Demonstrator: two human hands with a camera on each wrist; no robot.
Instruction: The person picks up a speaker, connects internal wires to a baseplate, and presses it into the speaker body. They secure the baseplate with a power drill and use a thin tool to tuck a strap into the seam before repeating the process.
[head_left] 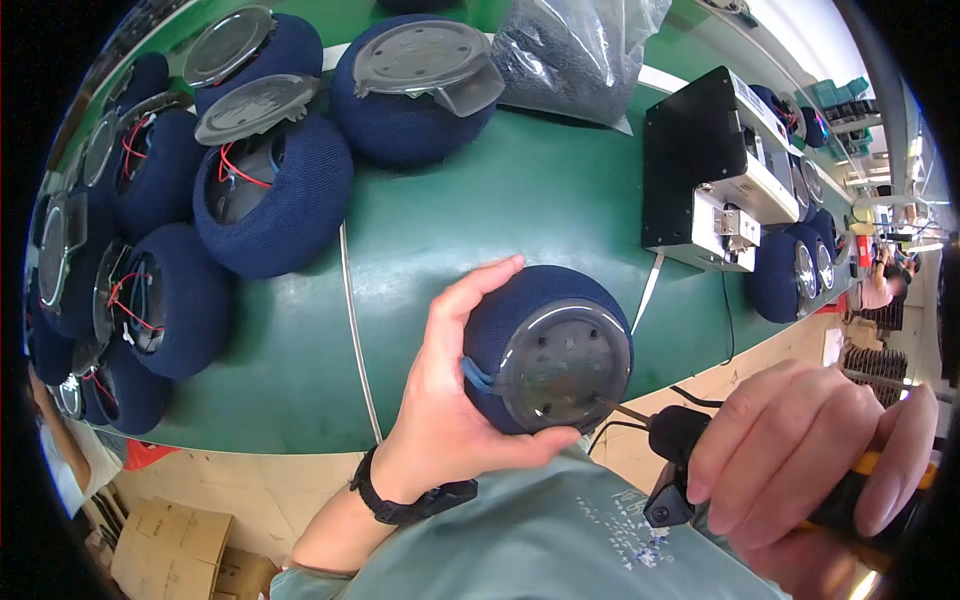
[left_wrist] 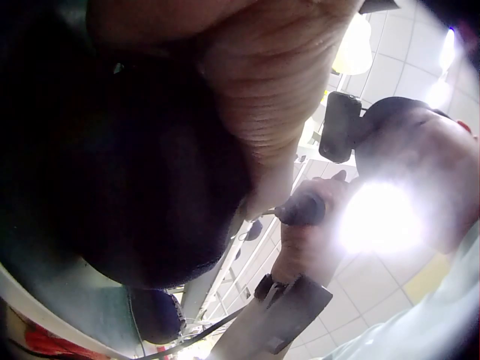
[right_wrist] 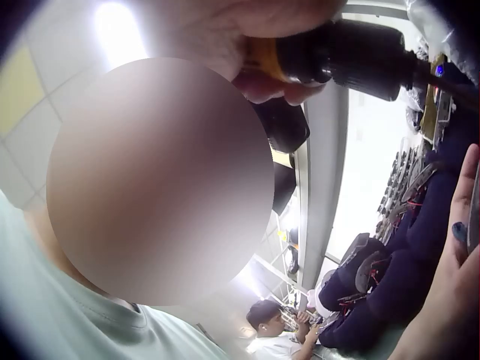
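A round speaker in navy fabric [head_left: 480, 330] is gripped by the left hand [head_left: 430, 390], its thumb along the lower edge. Its clear round cover [head_left: 565, 365] faces the head camera, and a blue strip sticks out at its left side. The right hand [head_left: 800, 450] holds a black and orange power screwdriver [head_left: 675, 435], the thin bit meeting the cover's lower right edge. In the left wrist view the speaker [left_wrist: 150, 187] is dark, with the screwdriver [left_wrist: 301, 208] beyond it. The right wrist view shows the screwdriver [right_wrist: 360, 60] held in the curled right hand [right_wrist: 262, 45].
Several navy speakers [head_left: 290, 210] with loose covers and red wires fill the left of the green table [head_left: 430, 220]. A clear bag of dark bits [head_left: 575, 60] lies at the back. A black and silver machine [head_left: 700, 170] stands on the right, with more speakers [head_left: 775, 280] beyond it.
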